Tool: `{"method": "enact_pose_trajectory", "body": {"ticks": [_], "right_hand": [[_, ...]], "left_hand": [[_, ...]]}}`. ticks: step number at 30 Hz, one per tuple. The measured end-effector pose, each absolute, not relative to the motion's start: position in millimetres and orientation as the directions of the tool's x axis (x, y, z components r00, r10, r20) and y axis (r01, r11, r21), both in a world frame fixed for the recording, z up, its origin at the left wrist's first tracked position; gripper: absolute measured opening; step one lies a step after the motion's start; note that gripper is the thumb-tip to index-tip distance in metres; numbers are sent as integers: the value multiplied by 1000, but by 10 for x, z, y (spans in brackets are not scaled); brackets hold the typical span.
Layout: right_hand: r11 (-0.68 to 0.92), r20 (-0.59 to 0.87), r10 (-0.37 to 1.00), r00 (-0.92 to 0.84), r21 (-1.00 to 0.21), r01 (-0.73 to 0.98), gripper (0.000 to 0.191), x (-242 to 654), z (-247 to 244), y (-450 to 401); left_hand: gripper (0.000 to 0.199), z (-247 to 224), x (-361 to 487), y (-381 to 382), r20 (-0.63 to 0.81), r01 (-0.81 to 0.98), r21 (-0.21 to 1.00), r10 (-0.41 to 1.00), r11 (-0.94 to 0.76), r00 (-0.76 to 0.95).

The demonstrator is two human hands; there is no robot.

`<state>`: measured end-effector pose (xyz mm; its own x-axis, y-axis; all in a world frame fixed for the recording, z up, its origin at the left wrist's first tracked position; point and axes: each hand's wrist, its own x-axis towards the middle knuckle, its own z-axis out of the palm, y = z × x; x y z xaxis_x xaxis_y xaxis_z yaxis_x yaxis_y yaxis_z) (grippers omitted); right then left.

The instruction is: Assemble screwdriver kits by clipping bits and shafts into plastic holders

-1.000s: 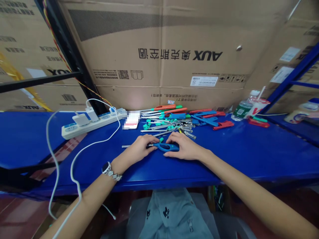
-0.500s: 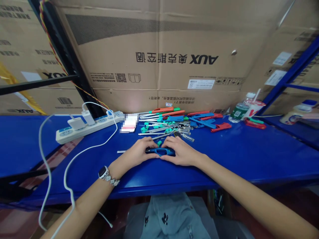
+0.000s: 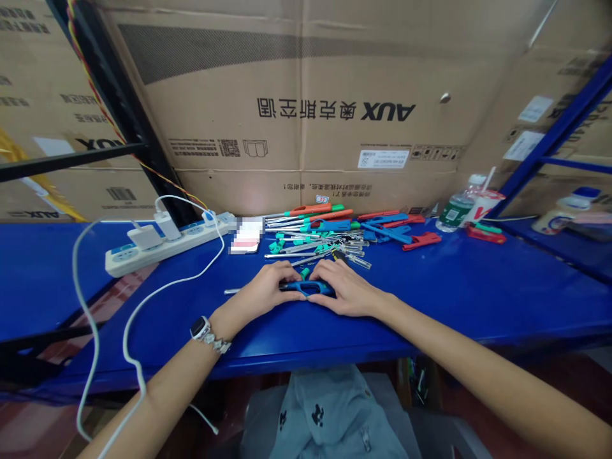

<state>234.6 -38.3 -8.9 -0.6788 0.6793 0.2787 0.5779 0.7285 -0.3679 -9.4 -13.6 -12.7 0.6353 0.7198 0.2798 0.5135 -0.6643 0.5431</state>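
Note:
Both my hands grip a blue long-nosed lighter [image 3: 310, 289] low over the blue table. My left hand [image 3: 270, 287] is closed round its front part, and the metal tube sticks out to the left past that hand. My right hand [image 3: 347, 287] is closed on the handle's rear end. A small green plastic piece [image 3: 305, 273] shows just behind the lighter, between my hands. Beyond my fingers lies a pile of metal tubes and green parts [image 3: 318, 245], with a black-and-yellow screwdriver handle [image 3: 338, 255] near my right hand.
Orange and blue lighters [image 3: 310, 209] and loose red and blue casings [image 3: 392, 226] lie along the back. A white power strip [image 3: 167, 245] with trailing cables is at left. A bottle [image 3: 454, 211], a cup [image 3: 482, 207] and a cardboard wall [image 3: 335, 64] stand behind.
The view has shifted very slightly. Both hands keep their hold on the blue lighter, with almost no visible movement.

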Motion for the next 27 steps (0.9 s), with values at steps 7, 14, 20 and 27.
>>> {"method": "enact_pose_trajectory", "body": {"ticks": [7,14,20,27], "right_hand": [[747,291,661,-692,-346,568,28,2346,-99,-380],[772,314,634,-707,-307,556,26,2355,-112,-398],[789,306,614,-728,-246,563,23,2344,-85,-365],[807,308,589,-747,-283,519,24,2364,32,-384]], "left_hand": [[29,-142,-90,-140,295,507,535,712,-676,637],[29,-158,-104,-138,328,440,580,691,-686,644],[31,-179,-87,-162,329,436,587,693,-682,641],[28,-175,-84,-177,331,452,558,686,-696,647]]}}
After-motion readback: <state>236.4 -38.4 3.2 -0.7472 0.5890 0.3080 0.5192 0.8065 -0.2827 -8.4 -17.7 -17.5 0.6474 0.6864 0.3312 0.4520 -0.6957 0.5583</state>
